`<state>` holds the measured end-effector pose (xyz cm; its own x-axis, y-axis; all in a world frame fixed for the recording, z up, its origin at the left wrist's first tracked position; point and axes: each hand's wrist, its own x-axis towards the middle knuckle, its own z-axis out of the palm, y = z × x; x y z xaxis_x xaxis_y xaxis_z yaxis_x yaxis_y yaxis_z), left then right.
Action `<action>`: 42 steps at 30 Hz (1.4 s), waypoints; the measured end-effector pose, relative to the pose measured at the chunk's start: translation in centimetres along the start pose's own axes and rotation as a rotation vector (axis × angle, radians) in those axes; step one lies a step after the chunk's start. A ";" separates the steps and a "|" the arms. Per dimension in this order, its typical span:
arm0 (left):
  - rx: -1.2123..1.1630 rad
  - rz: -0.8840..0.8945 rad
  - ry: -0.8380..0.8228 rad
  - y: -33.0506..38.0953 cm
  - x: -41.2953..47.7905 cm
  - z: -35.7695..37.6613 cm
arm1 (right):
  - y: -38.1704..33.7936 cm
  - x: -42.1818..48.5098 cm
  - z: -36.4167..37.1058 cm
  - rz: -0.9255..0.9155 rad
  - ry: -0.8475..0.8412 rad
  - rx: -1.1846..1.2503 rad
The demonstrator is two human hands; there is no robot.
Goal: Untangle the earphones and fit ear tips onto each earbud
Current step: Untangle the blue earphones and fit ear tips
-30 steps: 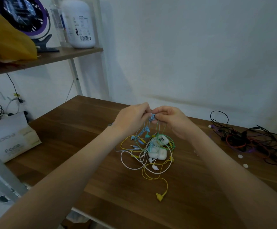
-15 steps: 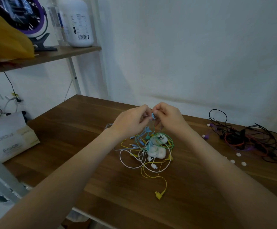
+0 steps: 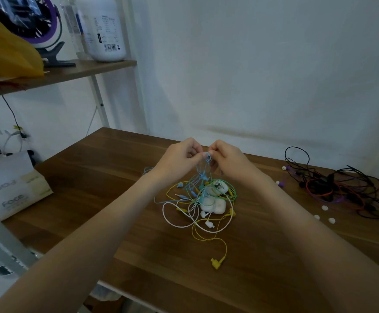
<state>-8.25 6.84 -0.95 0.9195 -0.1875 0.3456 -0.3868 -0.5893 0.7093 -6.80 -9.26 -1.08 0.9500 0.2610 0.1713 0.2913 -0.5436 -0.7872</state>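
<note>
A tangle of blue, green, yellow and white earphones (image 3: 201,204) lies on the wooden table (image 3: 107,190), around two white charging cases (image 3: 213,205). My left hand (image 3: 179,158) and my right hand (image 3: 225,159) meet above the pile, fingertips together, both pinching the light blue earphone cord (image 3: 201,170), which hangs down into the tangle. What sits between the fingertips is too small to make out. A yellow plug (image 3: 216,263) trails toward the front edge. Three loose white ear tips (image 3: 324,214) lie to the right.
A second tangle of black, red and purple earphones (image 3: 339,188) fills the table's far right, with purple earbuds (image 3: 280,182) beside it. A tissue pack (image 3: 10,190) stands off the left edge. A shelf (image 3: 71,72) above left carries a white bottle and a clip fan.
Both hands have risen slightly and stayed together, lifting the blue cord a little higher out of the pile. The camera has tilted a bit.
</note>
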 end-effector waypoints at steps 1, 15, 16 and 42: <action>-0.007 -0.010 -0.009 0.0 0.0 0.1 | -0.1 0.0 -0.1 -0.002 -0.004 -0.016; -0.071 -0.126 0.107 0.7 0.1 1.2 | 0.0 0.7 0.5 -0.102 0.189 -0.074; -0.042 -0.118 0.085 0.6 0.1 1.1 | 0.1 0.6 0.5 -0.102 0.199 -0.069; 0.462 -0.096 -0.144 -1.1 0.5 -0.3 | 0.8 0.7 -0.7 0.082 0.219 0.691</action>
<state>-7.41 7.64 -1.41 0.9624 -0.2026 0.1808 -0.2580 -0.8899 0.3762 -5.78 -10.06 -1.18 0.9875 0.0362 0.1533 0.1494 0.0923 -0.9845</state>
